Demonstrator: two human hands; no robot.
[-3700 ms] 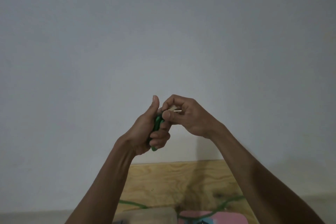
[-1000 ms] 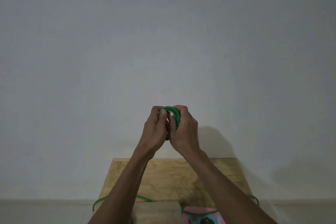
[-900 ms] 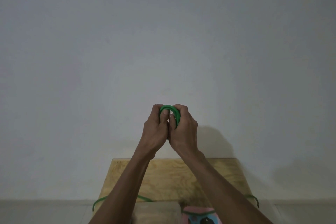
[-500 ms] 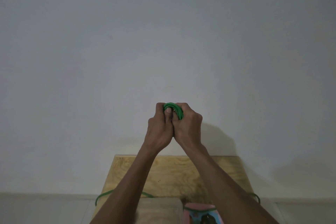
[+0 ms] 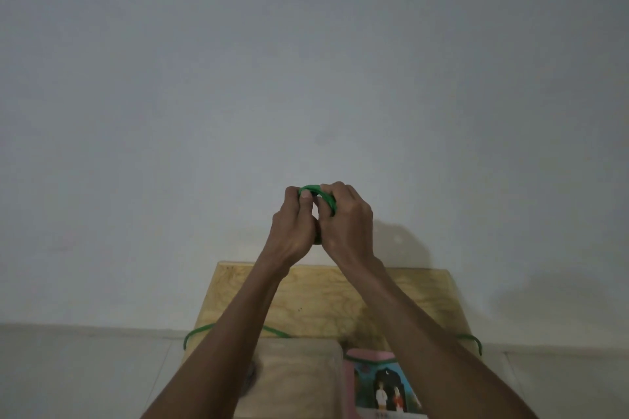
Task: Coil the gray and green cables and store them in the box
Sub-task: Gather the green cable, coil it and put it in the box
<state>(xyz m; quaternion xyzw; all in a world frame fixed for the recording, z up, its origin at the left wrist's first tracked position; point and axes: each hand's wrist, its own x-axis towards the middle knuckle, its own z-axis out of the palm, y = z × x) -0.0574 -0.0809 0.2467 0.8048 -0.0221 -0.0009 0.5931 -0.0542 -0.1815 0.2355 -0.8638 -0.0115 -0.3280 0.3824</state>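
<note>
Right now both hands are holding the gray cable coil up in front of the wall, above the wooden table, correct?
Not quite: in the head view the coil held by the left hand and right hand is green, not gray. It is raised before the wall, above the wooden table.

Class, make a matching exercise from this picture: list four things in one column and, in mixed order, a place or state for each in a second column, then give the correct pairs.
Things:
1. green coil
2. wooden board
3. pink box
4. loose green cable

Places or states:
A. lies against the wall, under the forearms
B. held up by the left hand and right hand
C. at the bottom edge, printed with pictures
D. hangs in a loop past the board's left edge

Pairs: 1-B, 2-A, 3-C, 4-D
</note>
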